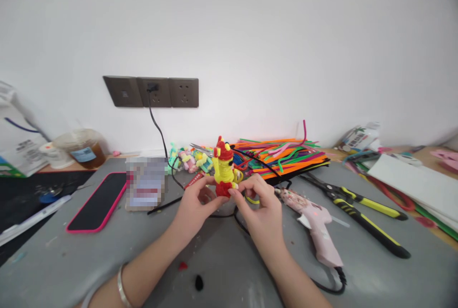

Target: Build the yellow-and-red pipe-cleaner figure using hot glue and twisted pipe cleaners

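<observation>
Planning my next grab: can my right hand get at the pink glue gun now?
Probably yes: the glue gun lies just right of your right hand with nothing between them, though that hand is pinching the pipe-cleaner figure and must let go first.

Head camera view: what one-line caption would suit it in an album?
Left hand and right hand hold a red-and-yellow figure at a grey table, glue gun, pliers and pipe cleaners alongside.

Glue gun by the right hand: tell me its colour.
The glue gun is pale pink, best seen in the head view.
</observation>
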Motion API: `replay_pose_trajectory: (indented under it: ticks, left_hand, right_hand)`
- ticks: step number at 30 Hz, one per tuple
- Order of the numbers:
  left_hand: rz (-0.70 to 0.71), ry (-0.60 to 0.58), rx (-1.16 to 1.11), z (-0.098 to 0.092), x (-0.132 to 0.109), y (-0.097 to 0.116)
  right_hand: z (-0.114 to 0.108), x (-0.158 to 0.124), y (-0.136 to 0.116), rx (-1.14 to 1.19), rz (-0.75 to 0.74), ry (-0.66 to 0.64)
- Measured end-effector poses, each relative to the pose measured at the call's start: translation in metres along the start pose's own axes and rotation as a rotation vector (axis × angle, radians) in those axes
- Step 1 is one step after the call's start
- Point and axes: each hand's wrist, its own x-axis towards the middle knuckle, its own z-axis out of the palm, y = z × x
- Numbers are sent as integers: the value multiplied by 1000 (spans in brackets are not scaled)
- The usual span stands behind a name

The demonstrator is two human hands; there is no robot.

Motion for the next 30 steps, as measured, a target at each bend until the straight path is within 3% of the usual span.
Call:
replay_pose_trajectory:
  ticks: [20, 30]
  left_hand:
    - [2, 40, 124, 2, -5, 6]
    - [103, 19, 225, -1, -5, 3]
  right_hand:
    - [0, 0, 0, 27, -2, 4]
    - [-1, 0, 0, -4, 32, 13]
